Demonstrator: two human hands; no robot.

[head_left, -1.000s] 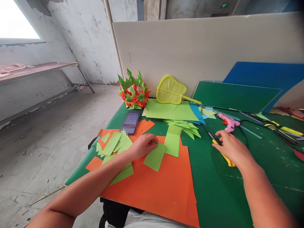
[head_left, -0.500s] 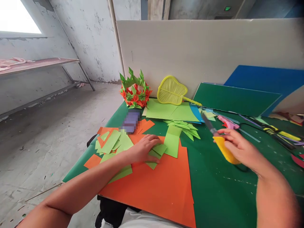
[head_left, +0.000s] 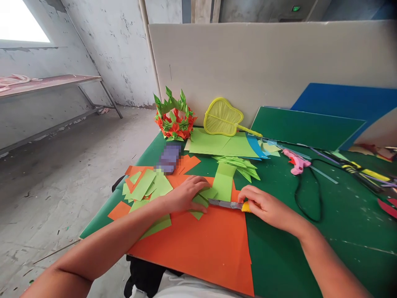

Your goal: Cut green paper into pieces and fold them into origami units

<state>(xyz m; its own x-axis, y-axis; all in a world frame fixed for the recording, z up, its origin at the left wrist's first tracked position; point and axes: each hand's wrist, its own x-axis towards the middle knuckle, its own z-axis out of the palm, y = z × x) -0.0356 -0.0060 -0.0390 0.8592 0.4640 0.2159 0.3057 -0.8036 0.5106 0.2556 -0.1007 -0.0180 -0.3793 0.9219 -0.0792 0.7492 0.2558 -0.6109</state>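
My right hand (head_left: 263,207) is closed around the yellow handle of a utility knife (head_left: 228,204). Its blade points left, with the tip at the edge of a folded piece of green paper (head_left: 203,201). Bent over that piece, my left hand (head_left: 190,194) grips it, thumb on the near side and fingers on the far side. Beneath lies a large orange sheet (head_left: 211,252). A stack of green paper strips (head_left: 223,184) lies just beyond the blade, and folded green paper pieces (head_left: 243,167) are heaped behind it.
Green and orange paper pieces (head_left: 144,186) lie left of my left hand, near a blurred purple phone-like object (head_left: 170,159). At the back stand a green-and-orange folded-paper ornament (head_left: 175,118) and a yellow fan (head_left: 223,118). A pink glue gun (head_left: 297,161) with a black cord lies right.
My right hand has picked up the utility knife from the table and brought it left to the green paper. My left hand now holds that paper folded, where it was flat.
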